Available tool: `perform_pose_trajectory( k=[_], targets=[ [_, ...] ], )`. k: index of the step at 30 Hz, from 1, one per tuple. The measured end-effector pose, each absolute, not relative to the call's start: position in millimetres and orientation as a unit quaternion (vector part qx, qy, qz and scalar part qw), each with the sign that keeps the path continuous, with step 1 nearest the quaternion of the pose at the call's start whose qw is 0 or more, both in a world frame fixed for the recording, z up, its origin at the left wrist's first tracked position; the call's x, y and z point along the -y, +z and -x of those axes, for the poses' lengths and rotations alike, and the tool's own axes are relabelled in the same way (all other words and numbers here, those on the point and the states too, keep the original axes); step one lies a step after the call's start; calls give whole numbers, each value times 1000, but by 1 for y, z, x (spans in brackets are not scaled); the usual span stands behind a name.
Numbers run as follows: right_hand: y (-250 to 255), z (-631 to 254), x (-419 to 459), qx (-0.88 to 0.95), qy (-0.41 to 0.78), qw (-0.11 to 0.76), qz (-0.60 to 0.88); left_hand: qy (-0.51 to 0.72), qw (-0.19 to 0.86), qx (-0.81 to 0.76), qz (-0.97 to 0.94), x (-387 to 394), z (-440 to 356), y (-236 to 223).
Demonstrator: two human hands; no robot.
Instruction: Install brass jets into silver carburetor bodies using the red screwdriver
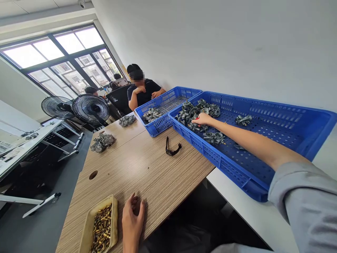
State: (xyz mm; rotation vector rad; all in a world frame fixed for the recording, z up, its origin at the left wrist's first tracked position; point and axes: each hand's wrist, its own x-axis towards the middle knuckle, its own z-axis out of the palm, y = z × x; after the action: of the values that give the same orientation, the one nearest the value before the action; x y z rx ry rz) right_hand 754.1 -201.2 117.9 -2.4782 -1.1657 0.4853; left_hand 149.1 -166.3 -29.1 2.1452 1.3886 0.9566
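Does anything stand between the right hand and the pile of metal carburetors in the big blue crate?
Nothing visible does: the right hand rests against the carburetors inside the blue crate.

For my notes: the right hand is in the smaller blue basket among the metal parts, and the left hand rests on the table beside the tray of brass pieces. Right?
No: the head view shows the right hand in the larger blue basket, not the smaller one. The rest stands.
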Motion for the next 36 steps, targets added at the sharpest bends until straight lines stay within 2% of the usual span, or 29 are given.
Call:
perform_pose_trajectory(
  k=[6,11,18,26,36],
  targets=[
    [134,-746,200,534,103,96,834,343,200,-498,-771,166,-149,-31],
    [143,-749,204,607,124,33,785,340,214,-505,-764,165,-147,-32],
    [140,-756,200,610,170,-26,774,338,208,-508,-764,165,-148,-32],
    [123,-753,196,576,91,11,812,343,210,-503,-765,165,-148,-31],
    [106,-774,196,545,190,0,817,339,211,-507,-764,165,-148,-30]
  ],
)
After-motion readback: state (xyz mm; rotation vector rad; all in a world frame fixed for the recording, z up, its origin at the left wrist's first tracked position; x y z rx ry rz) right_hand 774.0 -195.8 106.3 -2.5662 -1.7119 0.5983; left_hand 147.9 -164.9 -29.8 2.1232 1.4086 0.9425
